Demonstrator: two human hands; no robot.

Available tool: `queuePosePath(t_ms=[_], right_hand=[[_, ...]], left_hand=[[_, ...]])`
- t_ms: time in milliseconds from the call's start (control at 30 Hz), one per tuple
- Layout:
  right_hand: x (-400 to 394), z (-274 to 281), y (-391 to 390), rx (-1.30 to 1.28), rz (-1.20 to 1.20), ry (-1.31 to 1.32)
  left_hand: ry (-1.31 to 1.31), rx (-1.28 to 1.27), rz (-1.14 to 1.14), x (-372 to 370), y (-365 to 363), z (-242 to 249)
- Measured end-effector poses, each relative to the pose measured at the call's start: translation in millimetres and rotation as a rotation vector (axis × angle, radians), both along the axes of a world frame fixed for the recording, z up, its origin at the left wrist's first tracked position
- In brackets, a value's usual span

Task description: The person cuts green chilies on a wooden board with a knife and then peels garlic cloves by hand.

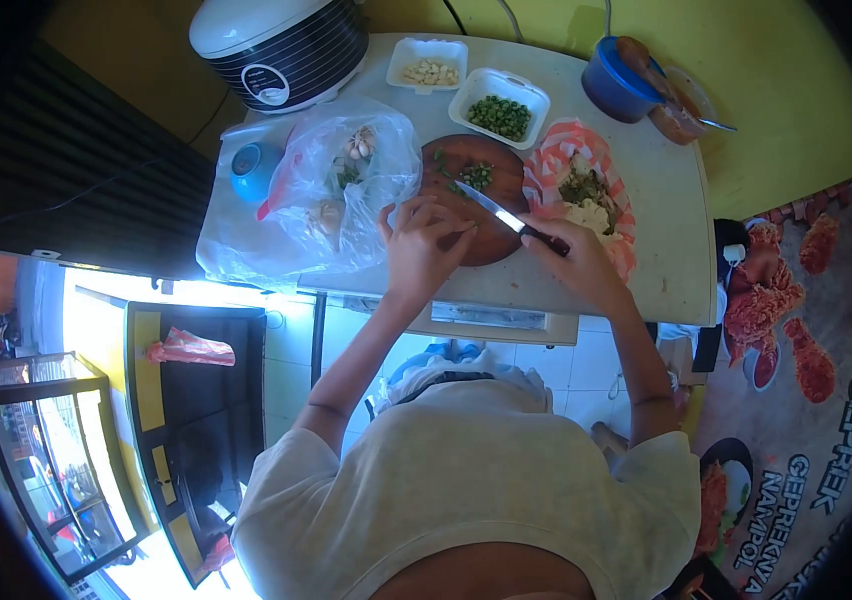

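Observation:
My right hand grips a kitchen knife by its dark handle. The blade slants up and left over the round wooden cutting board, its tip beside a small heap of chopped green pieces. My left hand is at the board's near left edge with its fingers bent and their tips drawn together. Whatever may be between those fingertips is too small to make out. Left of the board lies a clear plastic bag with garlic bulbs and some greens.
Behind the board stand a foam tray of chopped greens and a foam tray of peeled garlic. Right is a red-and-white bag of scraps. A rice cooker, a blue cup and a blue-lidded tub are near the edges.

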State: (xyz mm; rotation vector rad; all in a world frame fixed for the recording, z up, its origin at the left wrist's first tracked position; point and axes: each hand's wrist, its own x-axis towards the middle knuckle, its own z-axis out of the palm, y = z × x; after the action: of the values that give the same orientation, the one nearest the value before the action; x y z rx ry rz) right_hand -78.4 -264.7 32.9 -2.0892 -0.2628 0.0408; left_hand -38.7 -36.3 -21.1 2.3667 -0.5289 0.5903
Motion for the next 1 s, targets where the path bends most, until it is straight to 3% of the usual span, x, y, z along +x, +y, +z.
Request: queuePosePath(t_ms=[267, 567, 1000], right_hand=[[-52, -25, 19, 0.125, -0.14, 0.209], [-59, -31, 28, 0.008, -0.171, 0.052], [-56, -41, 40, -0.049, -0.182, 0.078]], left_hand=[[0.008, 0.017, 0.027, -1, -3, 3], [0.016, -0.027, -0.006, 0, -1, 2], [0.022, -0.003, -0.017, 1, -1, 5]])
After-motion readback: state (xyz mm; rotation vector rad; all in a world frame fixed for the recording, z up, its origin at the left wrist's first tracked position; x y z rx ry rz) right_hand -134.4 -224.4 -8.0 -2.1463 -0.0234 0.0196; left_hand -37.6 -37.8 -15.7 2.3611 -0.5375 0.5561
